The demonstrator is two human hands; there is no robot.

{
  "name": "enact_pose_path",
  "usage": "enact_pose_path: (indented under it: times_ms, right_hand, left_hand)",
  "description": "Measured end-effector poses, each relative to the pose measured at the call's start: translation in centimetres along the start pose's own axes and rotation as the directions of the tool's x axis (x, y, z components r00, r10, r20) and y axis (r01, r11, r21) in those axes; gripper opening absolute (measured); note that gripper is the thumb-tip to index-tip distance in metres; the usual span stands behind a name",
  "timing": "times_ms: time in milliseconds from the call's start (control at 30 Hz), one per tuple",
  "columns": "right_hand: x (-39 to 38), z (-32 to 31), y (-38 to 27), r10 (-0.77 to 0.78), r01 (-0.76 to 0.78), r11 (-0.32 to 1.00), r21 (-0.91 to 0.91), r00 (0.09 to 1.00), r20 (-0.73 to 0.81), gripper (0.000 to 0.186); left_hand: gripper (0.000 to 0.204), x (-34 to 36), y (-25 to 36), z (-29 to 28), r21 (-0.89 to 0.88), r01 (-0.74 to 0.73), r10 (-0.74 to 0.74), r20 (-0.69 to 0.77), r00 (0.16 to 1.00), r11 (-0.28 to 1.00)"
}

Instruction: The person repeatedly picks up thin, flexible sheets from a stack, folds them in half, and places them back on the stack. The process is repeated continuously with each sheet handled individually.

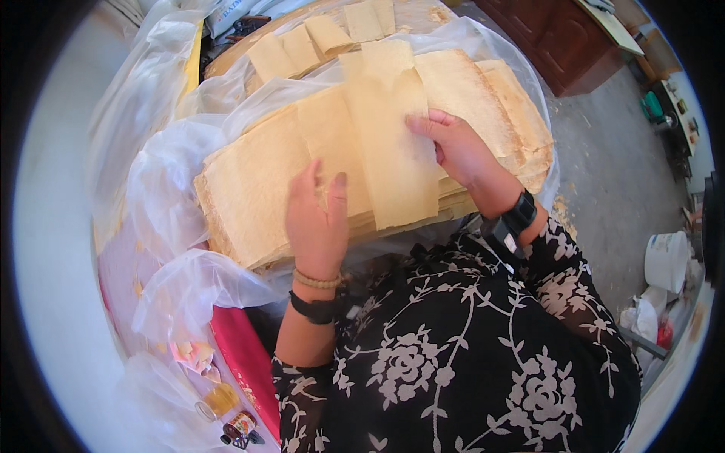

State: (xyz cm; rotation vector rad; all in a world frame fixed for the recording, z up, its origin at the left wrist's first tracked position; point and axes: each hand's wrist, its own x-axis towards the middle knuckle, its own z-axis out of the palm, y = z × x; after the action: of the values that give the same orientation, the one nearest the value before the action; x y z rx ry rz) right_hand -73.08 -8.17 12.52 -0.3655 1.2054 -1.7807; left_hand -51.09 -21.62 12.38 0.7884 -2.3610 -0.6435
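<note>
A tall stack of thin, pale-yellow flat sheets [253,177], like dry pancakes, lies in front of me with browned edges. Pinched at its right edge by my right hand [457,147] is a long, narrow folded sheet [400,166], held up over the middle of the stack. My left hand [317,215] hovers over the front left of the stack, thumb and fingers apart, with nothing in it. More sheets [510,106] with rough brown rims lie at the right of the pile.
Several folded strips [298,47] lie in a row at the far side of the table. Clear plastic film [174,170] bunches around the stack. A jar [217,402] and a dark bottle [240,427] sit at the lower left. Right, a white bucket [666,260] and a brown cabinet [555,41] stand on the floor.
</note>
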Motion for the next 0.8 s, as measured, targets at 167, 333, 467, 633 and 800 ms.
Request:
enact_pose_path:
  times_ms: [167, 333, 467, 633, 800]
  right_hand:
    - [-2.1, 2.3, 0.5, -0.054, 0.051, 0.991, -0.121, 0.998, -0.019, 0.027]
    - [-1.2, 1.0, 0.7, -0.054, 0.07, 0.975, -0.213, 0.995, 0.082, 0.03]
    - [-2.0, 0.3, 1.3, -0.125, 0.154, 0.956, -0.249, 0.984, 0.13, 0.039]
    - [-2.9, -2.3, 1.9, -0.188, 0.24, 0.825, -0.512, 0.97, 0.153, 0.031]
    - [-3.3, -5.6, 3.8, -0.235, 0.304, 0.79, -0.533, 0.952, 0.195, 0.023]
  left_hand:
    - [0.054, -0.6, 1.7, 0.0, -0.66, 0.462, -0.212, 0.425, 0.88, 0.593]
    - [0.047, -1.4, 2.5, 0.6, -0.734, 0.555, -0.376, 0.423, 0.824, 0.391]
    - [0.034, -1.8, -0.8, -3.6, -0.795, 0.312, -0.388, 0.105, 0.916, 0.52]
    - [0.036, -1.2, -11.1, -15.5, -0.728, 0.118, -0.548, -0.388, 0.741, 0.675]
    - [0.055, -1.8, -26.7, -26.0, -0.388, 0.341, -0.516, -0.616, 0.595, 0.856]
